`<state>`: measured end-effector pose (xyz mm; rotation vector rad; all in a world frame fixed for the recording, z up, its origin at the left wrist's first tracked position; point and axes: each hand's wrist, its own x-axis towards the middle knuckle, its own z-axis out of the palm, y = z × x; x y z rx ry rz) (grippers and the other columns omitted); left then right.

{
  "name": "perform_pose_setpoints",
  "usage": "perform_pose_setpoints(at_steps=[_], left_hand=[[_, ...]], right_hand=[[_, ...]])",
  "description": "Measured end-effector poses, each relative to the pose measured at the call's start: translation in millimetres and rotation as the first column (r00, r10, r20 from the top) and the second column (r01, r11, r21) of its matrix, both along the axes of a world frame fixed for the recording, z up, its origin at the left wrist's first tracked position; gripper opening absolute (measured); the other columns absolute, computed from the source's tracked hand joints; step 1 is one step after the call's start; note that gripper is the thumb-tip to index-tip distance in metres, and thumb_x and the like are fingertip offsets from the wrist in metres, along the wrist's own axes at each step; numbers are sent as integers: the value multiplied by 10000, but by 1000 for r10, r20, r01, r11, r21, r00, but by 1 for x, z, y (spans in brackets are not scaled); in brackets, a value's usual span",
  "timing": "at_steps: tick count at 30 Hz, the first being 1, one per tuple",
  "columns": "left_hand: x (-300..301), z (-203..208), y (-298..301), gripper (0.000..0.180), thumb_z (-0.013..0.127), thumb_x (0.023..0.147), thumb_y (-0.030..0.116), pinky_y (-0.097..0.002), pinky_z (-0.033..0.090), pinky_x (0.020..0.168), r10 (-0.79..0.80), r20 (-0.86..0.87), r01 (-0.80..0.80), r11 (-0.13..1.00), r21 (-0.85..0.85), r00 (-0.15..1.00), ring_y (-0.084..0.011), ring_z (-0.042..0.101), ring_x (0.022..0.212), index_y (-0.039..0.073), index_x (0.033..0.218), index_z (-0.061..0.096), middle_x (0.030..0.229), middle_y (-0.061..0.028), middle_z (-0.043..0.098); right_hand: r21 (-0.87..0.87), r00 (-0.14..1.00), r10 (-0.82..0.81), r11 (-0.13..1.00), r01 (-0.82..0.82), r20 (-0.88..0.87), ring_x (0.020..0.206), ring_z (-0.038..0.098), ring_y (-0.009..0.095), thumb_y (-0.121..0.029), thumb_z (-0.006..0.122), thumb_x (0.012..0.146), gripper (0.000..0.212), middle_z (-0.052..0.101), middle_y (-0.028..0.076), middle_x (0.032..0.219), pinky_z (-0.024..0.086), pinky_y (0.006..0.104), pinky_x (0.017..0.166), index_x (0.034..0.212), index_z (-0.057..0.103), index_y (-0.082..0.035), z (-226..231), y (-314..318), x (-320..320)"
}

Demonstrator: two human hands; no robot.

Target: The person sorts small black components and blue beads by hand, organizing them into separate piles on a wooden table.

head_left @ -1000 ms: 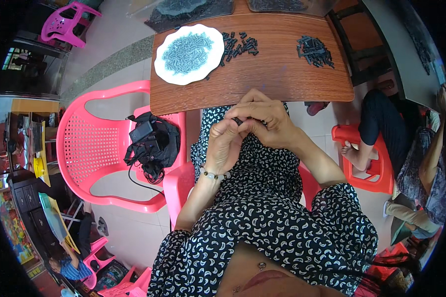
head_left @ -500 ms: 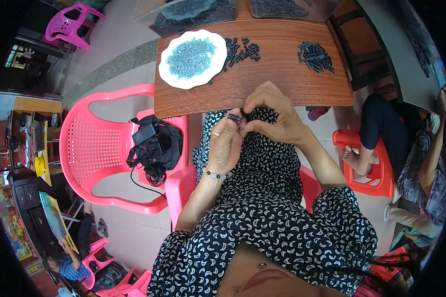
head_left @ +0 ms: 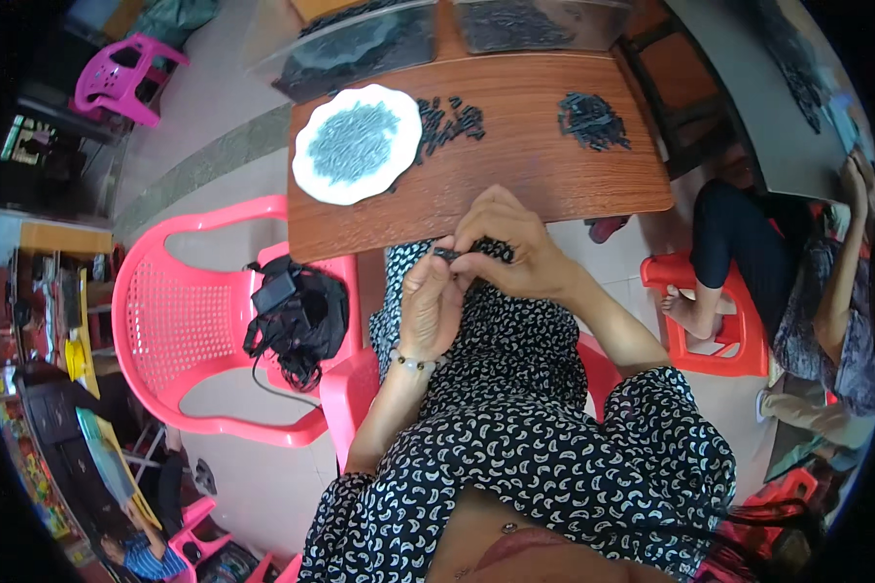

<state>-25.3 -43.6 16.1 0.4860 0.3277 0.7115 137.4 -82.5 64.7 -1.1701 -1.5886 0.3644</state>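
Just off the near edge of the brown wooden table (head_left: 515, 185), my two hands meet over my lap. My left hand (head_left: 428, 301) pinches a small black plastic piece (head_left: 446, 254) between its fingertips. The thumb and forefinger of my right hand (head_left: 520, 255) close in at the same piece. My fingers partly cover it, so its exact kind is hidden. On the table, a white scalloped plate (head_left: 355, 195) holds many small translucent greyish pieces (head_left: 352, 141). Beside the plate lie loose short black pieces (head_left: 452, 126); a separate heap of black pieces (head_left: 593, 121) is farther right.
Two clear bins (head_left: 360, 53) of dark parts stand along the table's far edge. To my left is a pink plastic chair (head_left: 180, 311) with a black bag and cables (head_left: 297, 316) on it. Another person sits at right near a red stool (head_left: 739, 340).
The fingertips of my right hand have come down onto the black piece, which now shows less between my fingers. The whole view has shifted a little.
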Motion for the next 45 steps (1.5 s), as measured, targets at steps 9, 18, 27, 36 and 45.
perform_pose_setpoints(at_steps=[9, 18, 27, 36, 45], left_hand=[[3, -1, 16, 322, 556, 966, 255, -304, 449, 905, -20, -82, 21, 1000, 4, 996, -115, 559, 1020, 37, 1202, 584, 1115, -20, 615], [9, 0, 37, 291, 556, 958, 226, -293, 457, 826, -13, -73, -6, 968, -250, 997, -114, 560, 881, 79, 1208, 579, 942, 29, 617], [4, -10, 45, 306, 562, 951, 201, -274, 476, 780, -74, -47, 57, 953, -299, 996, -106, 587, 810, 63, 1224, 579, 953, -4, 675], [2, -11, 46, 308, 575, 940, 205, -276, 477, 782, -54, -143, 8, 953, -303, 988, -109, 586, 803, 43, 1201, 591, 991, -37, 679], [5, -14, 48, 277, 594, 921, 199, -305, 497, 781, -78, -169, 25, 956, -293, 983, -122, 606, 788, 51, 1154, 616, 963, -32, 697]], right_hand=[[26, 988, -135, 991, 134, 77, 835, 554, 242, -143, 744, 715, 152, 626, 25, 806, 439, 355, 755, 763, 610, -89, -8, 6, 2], [235, 834, -428, 901, 364, 350, 823, 577, 265, -122, 724, 759, 101, 641, 72, 829, 450, 356, 760, 809, 651, -74, 49, 37, 64], [422, 498, -832, 553, 718, 243, 759, 688, 309, -248, 709, 779, 180, 687, 140, 714, 537, 425, 718, 771, 725, -69, 102, 140, 221], [218, 518, -754, 629, 746, 404, 785, 682, 289, -287, 647, 838, 213, 699, 138, 808, 534, 376, 730, 919, 738, -112, 79, 135, 201], [-120, 870, -290, 924, 363, 399, 801, 613, 278, -117, 708, 773, 141, 654, 131, 804, 496, 380, 718, 882, 661, -41, 0, 77, 99]])
